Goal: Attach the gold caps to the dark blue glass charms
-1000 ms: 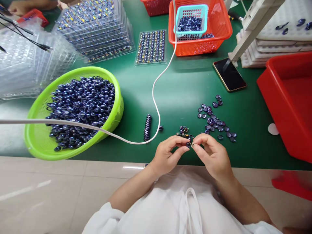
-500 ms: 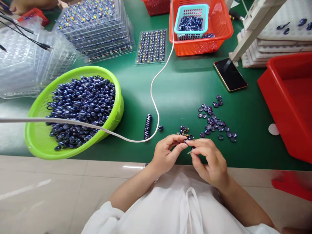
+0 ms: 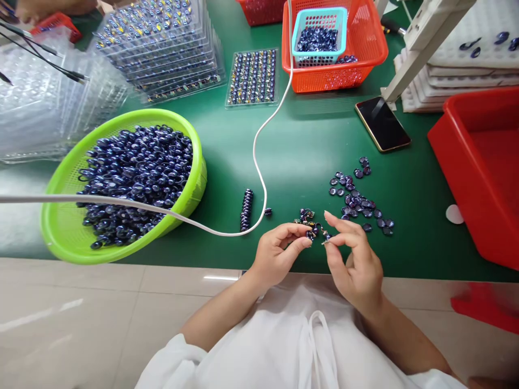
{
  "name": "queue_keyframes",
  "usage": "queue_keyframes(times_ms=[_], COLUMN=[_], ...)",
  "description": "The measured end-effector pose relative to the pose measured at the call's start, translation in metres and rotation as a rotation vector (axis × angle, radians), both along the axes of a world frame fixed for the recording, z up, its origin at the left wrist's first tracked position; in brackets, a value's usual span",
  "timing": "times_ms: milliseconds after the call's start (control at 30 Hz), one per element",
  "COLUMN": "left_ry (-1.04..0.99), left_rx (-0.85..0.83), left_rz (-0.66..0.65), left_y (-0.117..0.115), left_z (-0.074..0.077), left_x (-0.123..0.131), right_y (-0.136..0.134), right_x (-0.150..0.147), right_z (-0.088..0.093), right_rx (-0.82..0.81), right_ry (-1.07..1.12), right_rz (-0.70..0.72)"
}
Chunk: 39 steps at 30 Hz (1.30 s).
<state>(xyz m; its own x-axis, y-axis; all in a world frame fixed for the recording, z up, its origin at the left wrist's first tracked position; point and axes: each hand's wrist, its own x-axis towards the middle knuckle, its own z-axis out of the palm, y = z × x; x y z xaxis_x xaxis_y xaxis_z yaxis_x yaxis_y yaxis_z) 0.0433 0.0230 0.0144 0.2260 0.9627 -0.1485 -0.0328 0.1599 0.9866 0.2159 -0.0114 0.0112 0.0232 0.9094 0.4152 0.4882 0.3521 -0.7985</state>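
Observation:
My left hand (image 3: 279,253) pinches a small glossy dark-blue shell (image 3: 310,235) between thumb and index finger. My right hand (image 3: 359,265) pinches a small dark-blue part with a thin metallic or circuit-like piece (image 3: 326,237) between thumb and a finger, its index finger raised. The two parts are apart, and their details are too small to make out. Just beyond the fingers lies a little cluster of dark and gold-coloured parts (image 3: 306,215). Loose oval dark-blue caps (image 3: 359,203) are scattered to the right. Leftward stand a neat row of dark-blue shells (image 3: 246,210) and a single one (image 3: 268,212).
A lime-green basket (image 3: 198,162) of dark-blue looped pieces stands left, crossed by a white cable (image 3: 259,173). Stacked clear trays (image 3: 214,59), one filled tray (image 3: 252,76), an orange basket (image 3: 375,51), a phone (image 3: 383,124) and a red bin (image 3: 458,156) surround the green table.
My right hand has drawn back slightly to the right, away from my left hand, carrying its small part, and its index finger has lifted. My left hand has barely moved.

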Motion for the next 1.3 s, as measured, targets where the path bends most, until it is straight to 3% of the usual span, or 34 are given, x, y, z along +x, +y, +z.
queue_keyframes(times_ms=[133, 300, 667, 1300], left_ry=[-0.020, 0.013, 0.103, 0.105], left_rx=[0.028, 0.141, 0.408, 0.380], left_rz=[0.005, -0.022, -0.199, -0.224], left_y=[0.000, 0.000, 0.012, 0.012], left_z=[-0.001, -0.004, -0.003, -0.009], left_x=[-0.001, -0.003, -0.015, -0.017], right_y=[0.004, 0.008, 0.014, 0.013], right_x=[0.002, 0.003, 0.005, 0.001], right_z=[0.005, 0.009, 0.015, 0.007], right_rx=[-0.230, -0.359, -0.494, -0.506], right_ry=[0.216, 0.235, 0.213, 0.267], right_rz=[0.008, 0.125, 0.209, 0.188])
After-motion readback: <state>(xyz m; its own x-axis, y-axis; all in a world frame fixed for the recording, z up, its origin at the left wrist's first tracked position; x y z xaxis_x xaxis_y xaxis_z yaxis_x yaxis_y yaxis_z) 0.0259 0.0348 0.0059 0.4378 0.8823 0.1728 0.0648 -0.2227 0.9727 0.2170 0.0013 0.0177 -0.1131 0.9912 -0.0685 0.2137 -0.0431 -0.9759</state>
